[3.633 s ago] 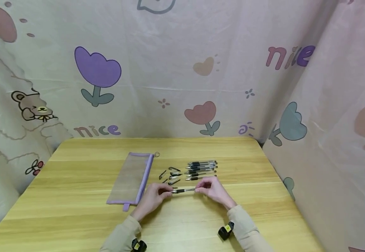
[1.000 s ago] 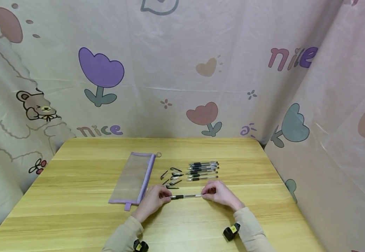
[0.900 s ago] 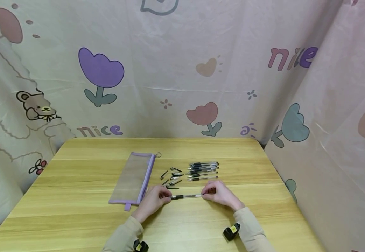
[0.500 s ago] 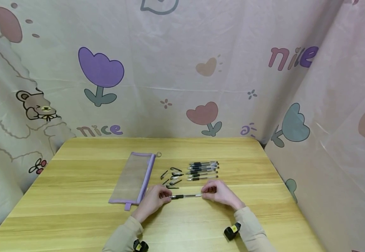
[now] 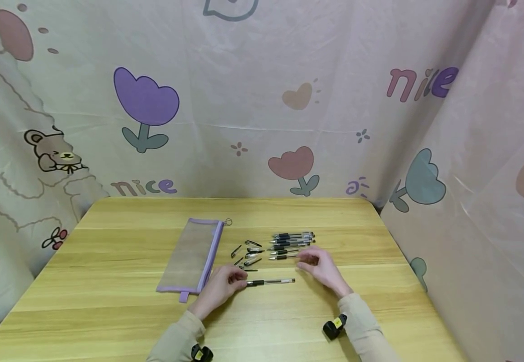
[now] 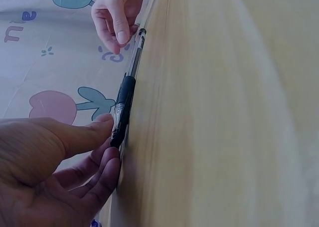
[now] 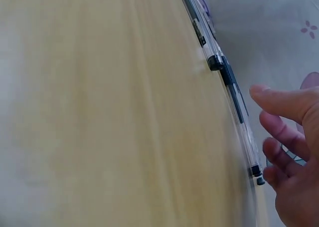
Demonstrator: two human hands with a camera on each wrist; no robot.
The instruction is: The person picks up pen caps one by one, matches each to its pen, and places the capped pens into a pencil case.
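Note:
My left hand (image 5: 222, 285) pinches a gel pen (image 5: 271, 281) by its left end between thumb and fingers. In the left wrist view the gel pen (image 6: 128, 85) has a black grip, a clear barrel and what looks like a clipped cap at the held end. My right hand (image 5: 322, 271) holds nothing; its thumb and fingers are apart and loosely bent. Its fingertips overlap the right end of the nearest pen in a row of uncapped pens (image 5: 284, 246). In the right wrist view, two pens (image 7: 239, 107) lie beside the right hand (image 7: 294, 147).
Several loose black-clipped pen caps (image 5: 252, 255) lie left of the row, beyond my left hand. A mesh zip pouch (image 5: 189, 254) with purple edging lies farther left on the wooden table (image 5: 121, 241). A printed curtain (image 5: 225, 100) stands behind the table.
My right hand has let go of the pen's right end and moved away toward the row of pens. The left hand keeps its pinch, and the pen has barely shifted.

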